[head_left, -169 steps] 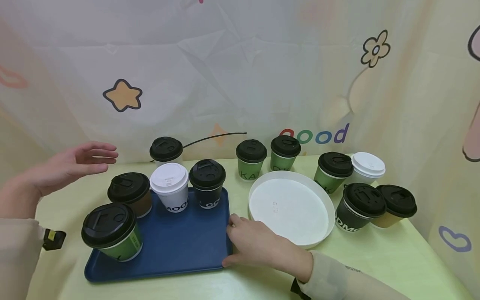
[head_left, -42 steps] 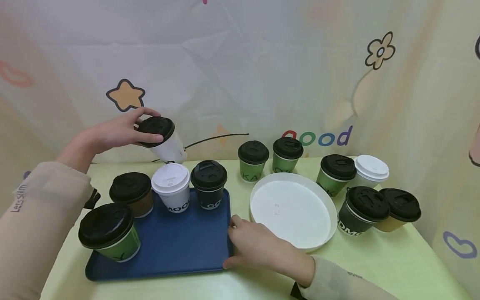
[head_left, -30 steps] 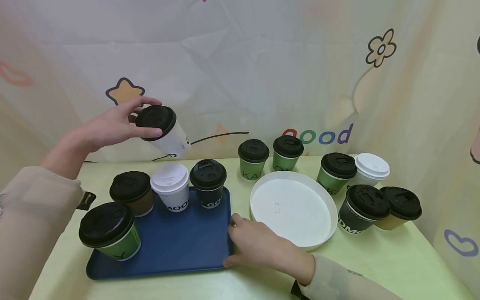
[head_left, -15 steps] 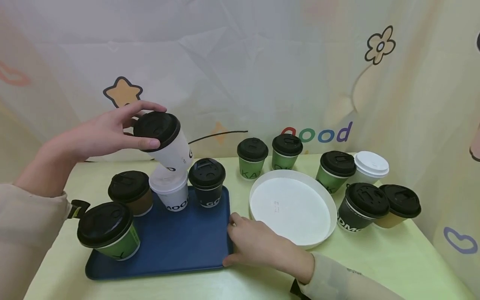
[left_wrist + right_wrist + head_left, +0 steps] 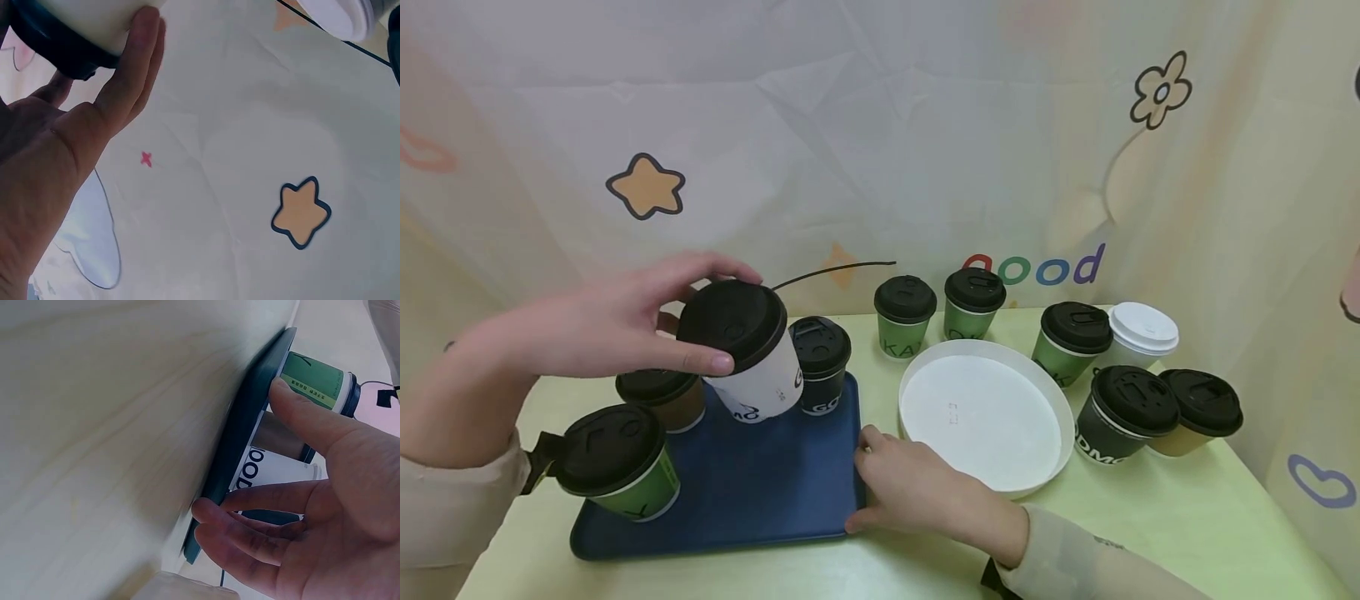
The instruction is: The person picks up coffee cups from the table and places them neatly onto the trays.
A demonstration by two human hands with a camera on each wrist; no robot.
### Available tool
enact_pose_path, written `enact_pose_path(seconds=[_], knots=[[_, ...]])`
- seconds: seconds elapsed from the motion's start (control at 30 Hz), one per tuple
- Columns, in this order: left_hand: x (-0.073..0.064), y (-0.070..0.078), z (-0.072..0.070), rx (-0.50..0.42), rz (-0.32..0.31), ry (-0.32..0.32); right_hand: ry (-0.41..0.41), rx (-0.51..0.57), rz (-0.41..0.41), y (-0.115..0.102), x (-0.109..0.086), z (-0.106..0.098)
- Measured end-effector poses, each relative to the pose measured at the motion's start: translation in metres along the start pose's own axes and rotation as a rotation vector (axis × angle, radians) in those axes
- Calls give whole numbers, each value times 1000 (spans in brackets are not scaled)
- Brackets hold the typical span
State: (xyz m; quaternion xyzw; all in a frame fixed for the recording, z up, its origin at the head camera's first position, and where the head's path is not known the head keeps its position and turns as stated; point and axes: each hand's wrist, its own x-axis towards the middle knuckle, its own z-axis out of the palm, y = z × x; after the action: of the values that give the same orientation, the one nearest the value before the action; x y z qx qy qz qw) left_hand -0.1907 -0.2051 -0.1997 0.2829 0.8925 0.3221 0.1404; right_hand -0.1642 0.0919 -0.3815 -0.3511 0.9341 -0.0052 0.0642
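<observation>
My left hand [image 5: 625, 321] grips a white paper cup with a black lid [image 5: 756, 387] around its lid, holding it tilted over the blue tray [image 5: 760, 492]. It overlaps the place of the white-lidded cup, which is hidden behind it in the head view; the left wrist view shows a white lid [image 5: 340, 19]. On the tray stand a green cup [image 5: 640, 492], a brown cup [image 5: 681, 408] and a black cup [image 5: 822, 392], all black-lidded. My right hand [image 5: 917, 487] holds the tray's right edge; in the right wrist view the thumb [image 5: 287, 400] and fingertips press its rim.
A round white shallow tray [image 5: 985, 417] lies right of the blue one. Behind it stand two green cups [image 5: 901, 333]. To its right are another green cup [image 5: 1060, 354], a white-lidded cup [image 5: 1142, 329], a dark cup [image 5: 1108, 429] and a tan cup [image 5: 1180, 437].
My left hand has taken the white black-lidded cup from behind the tray, lifted it, then brought it forward and down over the tray. The right hand stays at the tray's edge.
</observation>
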Motion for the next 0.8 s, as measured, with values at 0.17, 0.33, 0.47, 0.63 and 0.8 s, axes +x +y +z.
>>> enact_pose_path(seconds=[0.17,0.33,0.47,0.63,0.8], knots=[[-4,6,17,42,25,-75,3,-3,2,-1,0,0],[-6,6,39,116,20,-94,-6,-2,6,0,1,1],[-8,4,58,144,-11,-89,-11,-2,7,1,1,1],[-9,-5,76,177,-33,-100,0,-5,2,1,1,3],[-8,-15,84,208,-60,-108,-2,5,4,1,2,3]])
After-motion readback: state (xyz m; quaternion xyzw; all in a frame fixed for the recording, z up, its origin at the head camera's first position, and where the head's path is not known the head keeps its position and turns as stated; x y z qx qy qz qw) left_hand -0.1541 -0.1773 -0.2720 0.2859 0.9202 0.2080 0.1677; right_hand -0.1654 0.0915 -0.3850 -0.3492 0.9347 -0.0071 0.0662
